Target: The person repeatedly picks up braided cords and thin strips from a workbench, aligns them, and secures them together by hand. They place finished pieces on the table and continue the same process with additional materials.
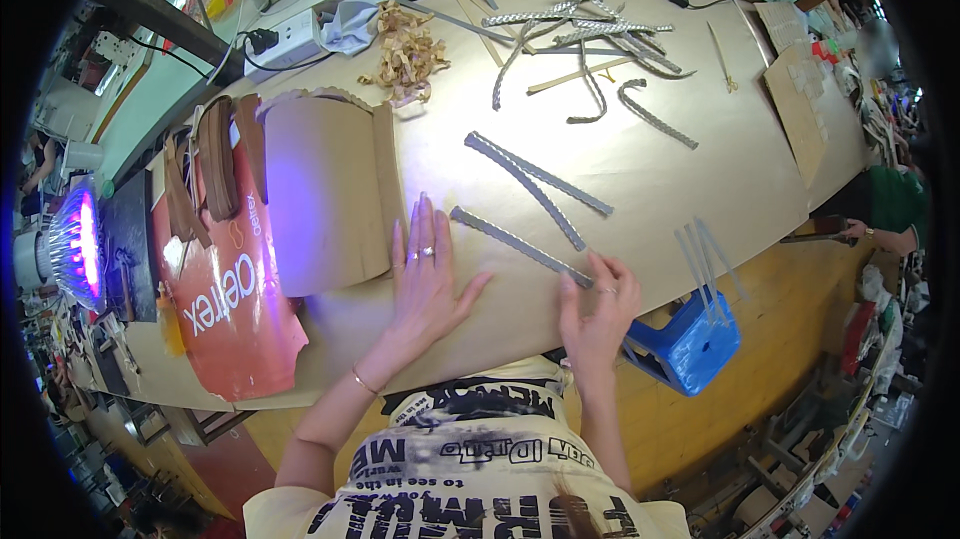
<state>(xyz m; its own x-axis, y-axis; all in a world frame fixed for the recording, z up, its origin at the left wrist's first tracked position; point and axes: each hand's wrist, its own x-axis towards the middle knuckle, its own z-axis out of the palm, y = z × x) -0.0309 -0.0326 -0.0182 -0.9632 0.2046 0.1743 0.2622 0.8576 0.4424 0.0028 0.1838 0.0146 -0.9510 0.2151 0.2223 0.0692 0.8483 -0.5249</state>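
At four o'clock on the grey strip (519, 243), pinched by the right hand (603, 304). With left hand (427, 279) open, flat at nine o'clock, align without twisting.

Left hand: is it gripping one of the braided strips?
No, the left hand lies flat with fingers extended, beside the nearest braided strip.

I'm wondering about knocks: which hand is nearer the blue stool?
Right. The right hand, at the end of a strip, is just up and left of the blue stool in the picture; the left hand lies flat on the table, farther left.
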